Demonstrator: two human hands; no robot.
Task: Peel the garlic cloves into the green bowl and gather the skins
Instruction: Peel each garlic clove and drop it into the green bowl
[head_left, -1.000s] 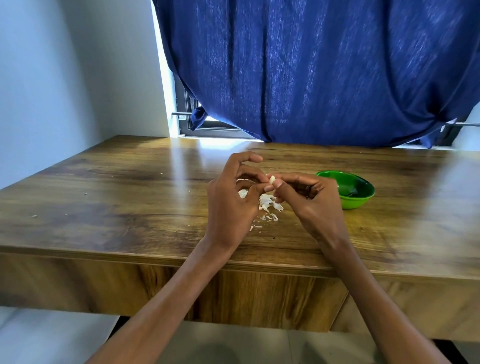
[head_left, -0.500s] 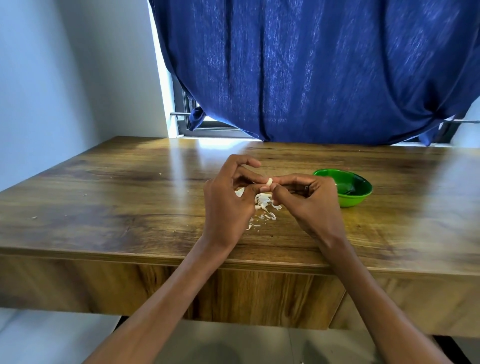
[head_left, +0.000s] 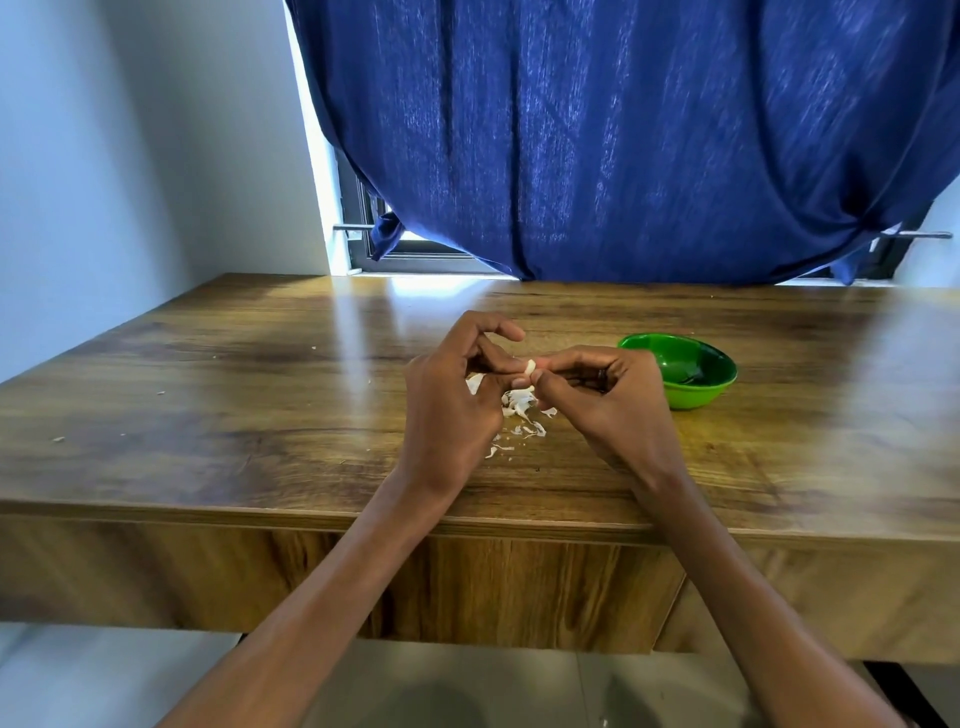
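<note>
- Since the frame a second ago, very little has moved: both hands hold the same pose above the table, and the garlic clove (head_left: 530, 368) sits a touch more in the open between the fingertips, its pale end poking up.
- The left hand (head_left: 453, 402) has its grip curled; thumb and a finger pinch the near side of the clove, while the index finger arches above it with its tip free.
- The right hand (head_left: 605, 397) meets it from the other side, fingers curled, thumb and fingertip pinching the same clove.
- The clove is held in the air between the two hands, just left of the green bowl (head_left: 681, 375) and not in it.
- The green bowl stands on the table (head_left: 208, 415) just beside the right hand, towards the far right; something dark lies inside, too dim to tell what.
- A small heap of white garlic skins (head_left: 519, 408) lies on the table directly below the hands, with a few loose scraps trailing towards the near edge.
- Another pale piece (head_left: 474, 383) shows behind the left hand's fingers; whether it is skin or clove cannot be told.
- Tiny crumbs (head_left: 58, 439) dot the left part of the table, well apart from the heap.
- A blue curtain (head_left: 623, 140) hangs behind the table, covering most of a window.
</note>
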